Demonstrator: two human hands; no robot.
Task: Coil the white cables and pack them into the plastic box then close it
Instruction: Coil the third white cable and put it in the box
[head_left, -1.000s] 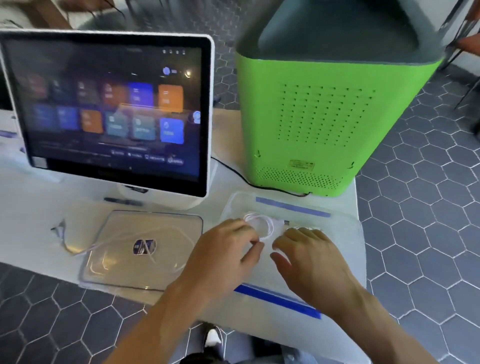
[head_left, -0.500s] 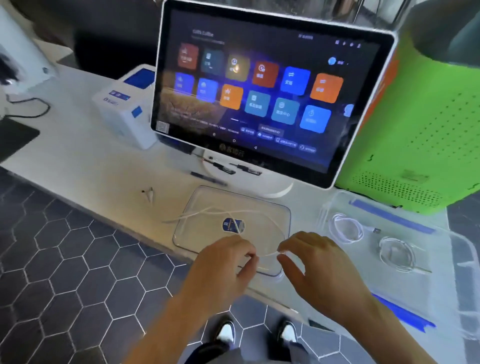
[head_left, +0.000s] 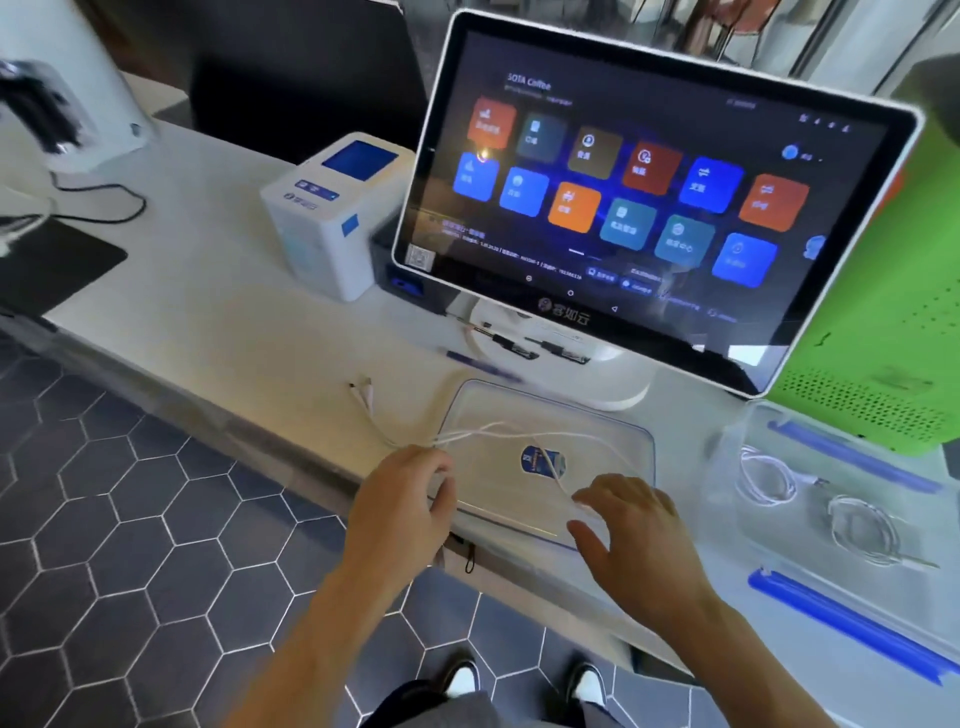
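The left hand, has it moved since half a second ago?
Yes. The left hand slid left, from the near edge of the clear lid to its left corner, gripping the white cable.

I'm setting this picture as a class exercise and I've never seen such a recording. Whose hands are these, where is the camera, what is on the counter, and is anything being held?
No machine does the work here: a person works with bare hands, and a camera worn on the head looks forward and down, so you see their own arms and shoes. On the white counter stand a touchscreen, a small white printer and a green case. In front lies a clear lid with a loose white cable draped across it. At the right, an open plastic box already holds two coiled cables. The left hand and right hand each pinch the loose cable.
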